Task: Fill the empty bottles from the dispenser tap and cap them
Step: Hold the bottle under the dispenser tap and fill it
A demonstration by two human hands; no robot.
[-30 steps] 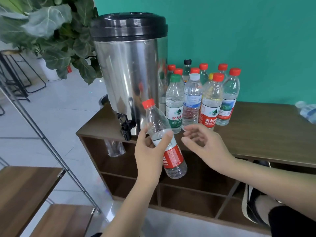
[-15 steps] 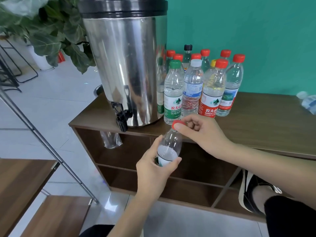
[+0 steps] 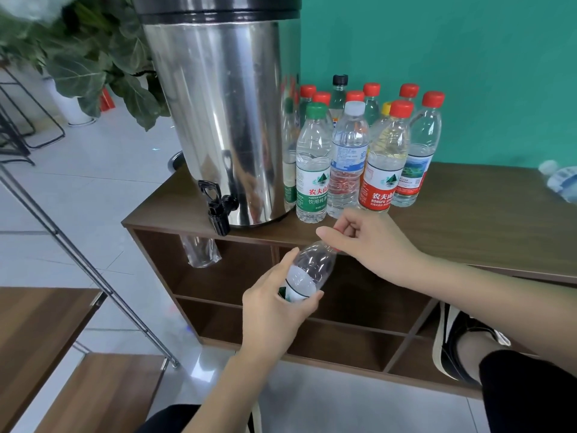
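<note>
My left hand point(image 3: 278, 310) grips the body of a clear plastic bottle point(image 3: 307, 271), tilted with its neck up to the right, in front of the wooden cabinet point(image 3: 487, 220). My right hand point(image 3: 371, 245) curls its fingers round the bottle's red cap point(image 3: 336, 228), which is mostly hidden. The steel dispenser point(image 3: 224, 120) stands on the cabinet's left end, its black tap point(image 3: 217, 207) hanging over the front edge. A cluster of capped bottles point(image 3: 365, 151) stands right of the dispenser.
A clear plastic bag point(image 3: 201, 251) hangs under the tap. One bottle point(image 3: 562, 181) lies on its side at the cabinet's far right. A slanted metal pole point(image 3: 93, 270) and wooden steps point(image 3: 40, 332) are at the left, a leafy plant point(image 3: 93, 64) behind. My shoe point(image 3: 459, 339) is lower right.
My left hand lowered the bottle and tipped it towards my right hand. My right hand, open a second ago, closed round the red cap and stays on it.
</note>
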